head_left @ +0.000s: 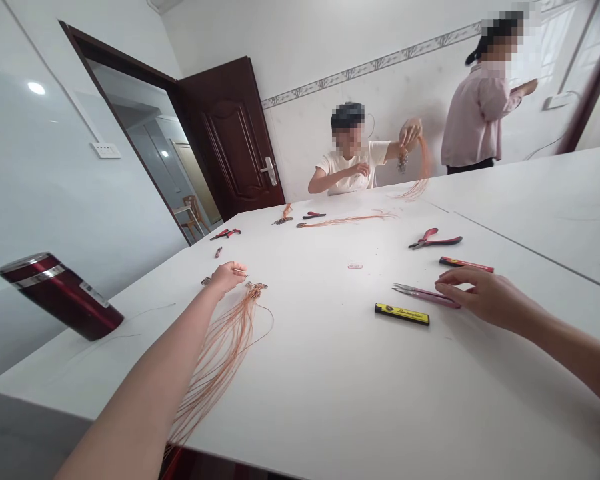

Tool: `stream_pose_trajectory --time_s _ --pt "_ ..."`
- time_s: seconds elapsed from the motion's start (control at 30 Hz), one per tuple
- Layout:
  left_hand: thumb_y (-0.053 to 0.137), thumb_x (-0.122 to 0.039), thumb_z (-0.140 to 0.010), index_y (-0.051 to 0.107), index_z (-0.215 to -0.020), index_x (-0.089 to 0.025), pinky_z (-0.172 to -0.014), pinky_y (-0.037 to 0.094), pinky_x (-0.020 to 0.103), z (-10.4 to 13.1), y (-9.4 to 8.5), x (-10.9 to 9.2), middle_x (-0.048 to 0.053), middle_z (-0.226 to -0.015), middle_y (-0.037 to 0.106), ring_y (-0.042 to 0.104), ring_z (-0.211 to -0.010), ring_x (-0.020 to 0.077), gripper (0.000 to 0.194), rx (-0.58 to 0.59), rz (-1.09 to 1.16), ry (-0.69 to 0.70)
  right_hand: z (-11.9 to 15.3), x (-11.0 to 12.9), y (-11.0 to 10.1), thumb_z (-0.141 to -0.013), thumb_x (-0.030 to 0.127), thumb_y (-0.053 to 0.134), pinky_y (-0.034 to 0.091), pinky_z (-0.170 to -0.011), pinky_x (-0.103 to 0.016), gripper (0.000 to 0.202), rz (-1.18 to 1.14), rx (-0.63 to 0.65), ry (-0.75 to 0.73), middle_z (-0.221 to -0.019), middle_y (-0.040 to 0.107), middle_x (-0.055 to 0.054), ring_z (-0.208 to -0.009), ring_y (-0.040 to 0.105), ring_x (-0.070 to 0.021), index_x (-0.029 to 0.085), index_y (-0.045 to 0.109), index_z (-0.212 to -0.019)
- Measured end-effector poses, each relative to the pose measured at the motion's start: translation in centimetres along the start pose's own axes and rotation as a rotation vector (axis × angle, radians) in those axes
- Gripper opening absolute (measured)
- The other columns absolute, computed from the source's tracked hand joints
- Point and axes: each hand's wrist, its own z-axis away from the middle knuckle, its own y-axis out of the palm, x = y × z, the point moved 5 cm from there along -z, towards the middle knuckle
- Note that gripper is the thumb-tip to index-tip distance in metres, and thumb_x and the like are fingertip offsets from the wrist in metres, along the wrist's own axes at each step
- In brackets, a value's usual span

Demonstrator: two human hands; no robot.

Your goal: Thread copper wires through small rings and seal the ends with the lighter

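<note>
A: Cords [220, 353], a bundle of thin orange ones, lie fanned on the white table [330, 400], running from the near edge up to the person's left hand [227, 275].

B: How is that hand set?

A: Its fingers are pinched together on the top end of the bundle, where small metal bits sit. The arm stretches far out over the table.

B: And the right hand [480, 295]?

A: It lies low over the table with the fingers loosely spread, the fingertips touching the handle end of a pair of pink thread snips [423, 294]. It is not clamped on them.

B: What lies close by?

A: A yellow lighter [401, 313] just in front of the snips, a red lighter [466, 265] behind the hand, and red-handled pliers [434, 239] farther back. A dark red flask [60, 295] stands at the left edge of the table.

B: Anyone else?

A: A seated person in a white shirt [350, 167] at the far side lifts another orange cord bundle [420, 173] in one hand. A person in a pink top [477, 117] stands by the wall.
</note>
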Motion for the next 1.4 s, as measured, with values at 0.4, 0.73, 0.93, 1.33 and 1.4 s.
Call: stream_pose_trajectory --time_s 0.4,0.73,0.93,1.33,1.4 --pt "0.064 -0.023 -0.056 0.055 -0.093 -0.014 -0.059 0.044 0.022 2.6 1.5 -6.4 0.007 -0.087 0.063 0.058 -0.076 0.0145 0.040 -0.130 0.246 0.167 0.6 1.4 -0.7 -0.071 0.043 0.049 0.043 -0.063 -0.033 0.026 -0.082 -0.070 -0.071 -0.096 0.061 -0.004 -0.069 0.057 -0.0185 0.022 0.062 -0.079" --pt "0.056 -0.021 -0.072 0.055 -0.096 -0.019 -0.074 0.047 0.028 19.4 14.7 -18.3 0.003 -0.083 0.063 0.059 -0.079 0.0135 0.023 0.308 0.536 0.679 4.3 7.5 -0.4 -0.076 0.046 0.049 0.045 -0.063 -0.028 0.033 -0.588 0.063 -0.225 -0.082 0.063 -0.005 -0.072 0.057 -0.0152 0.018 0.059 -0.090" --pt "0.054 -0.019 -0.074 0.056 -0.089 -0.021 -0.073 0.046 0.029 20.8 17.2 -18.0 0.003 -0.085 0.061 0.057 -0.079 0.0129 0.015 0.387 0.557 0.694 5.0 8.3 0.9 -0.077 0.044 0.048 0.042 -0.058 -0.025 0.028 -0.599 0.166 -0.193 -0.074 0.060 -0.002 -0.067 0.053 -0.0123 0.018 0.057 -0.078" --pt "0.062 -0.023 -0.068 0.049 -0.097 -0.022 -0.065 0.043 0.025 19.9 18.5 -16.5 -0.002 -0.070 0.057 0.054 -0.069 0.0106 0.032 0.589 0.839 0.296 5.2 8.8 1.4 -0.077 0.039 0.049 0.044 -0.062 -0.027 0.021 -0.574 0.184 -0.269 -0.079 0.060 -0.002 -0.071 0.054 -0.0130 0.020 0.058 -0.083" --pt "0.062 -0.022 -0.068 0.048 -0.097 -0.022 -0.065 0.043 0.025 20.0 18.5 -16.5 -0.002 -0.069 0.056 0.054 -0.069 0.0108 0.032 0.594 0.853 0.286 5.2 8.7 1.4 -0.078 0.038 0.048 0.043 -0.059 -0.026 0.020 -0.537 0.187 -0.264 -0.076 0.059 -0.002 -0.067 0.052 -0.0121 0.020 0.058 -0.082"
